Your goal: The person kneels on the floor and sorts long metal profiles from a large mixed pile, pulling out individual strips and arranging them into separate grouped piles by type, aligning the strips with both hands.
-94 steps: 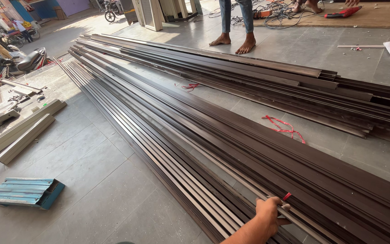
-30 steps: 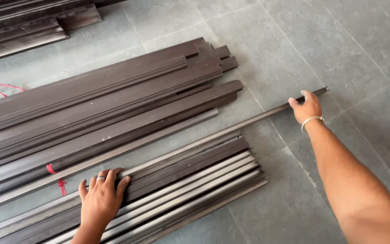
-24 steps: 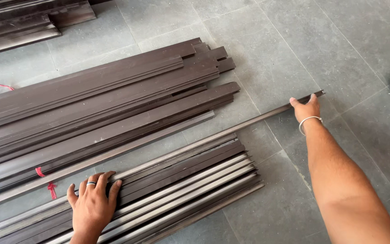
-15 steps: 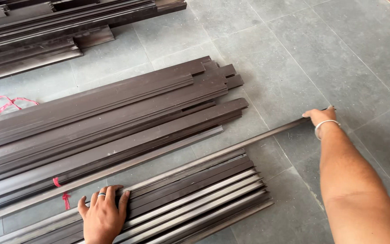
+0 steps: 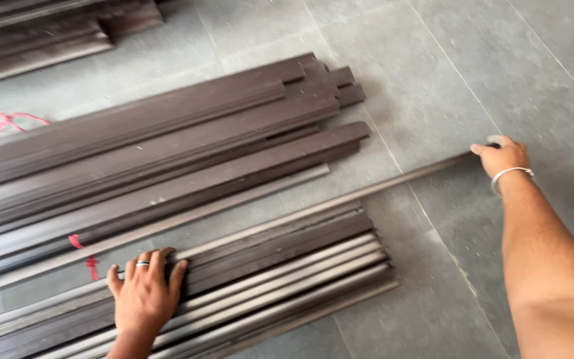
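Metal strip (image 5: 367, 193), long, thin and dark, lies on the grey tiled floor (image 5: 446, 73) and runs at a slant from the lower left to the upper right. It sticks out far past the ends of the other profiles. Your right hand (image 5: 503, 156) is closed around its far end, with the fingers curled over the strip and a thin silver bangle (image 5: 509, 174) on the wrist. Your right arm is stretched out along the right side of the view.

Your left hand (image 5: 144, 292) lies flat on the near bundle of profiles (image 5: 287, 272), with the fingers spread and pressing down; it grips nothing. You wear a ring (image 5: 142, 264) on one finger of this hand. The fingertips reach close to the long strip, but I cannot tell if they touch it.

The near bundle has dark brown and lighter grey-brown bars lying side by side, and its ends are almost even. Just above the strip there is a bigger stack of dark brown profiles (image 5: 187, 139), with uneven ends that step back one after another. A red tie (image 5: 84, 256) is on a bar near your left hand. More red cord (image 5: 1, 125) lies at the left edge. Another pile of dark bars (image 5: 41, 33) is in the upper left corner, well apart from your hands.
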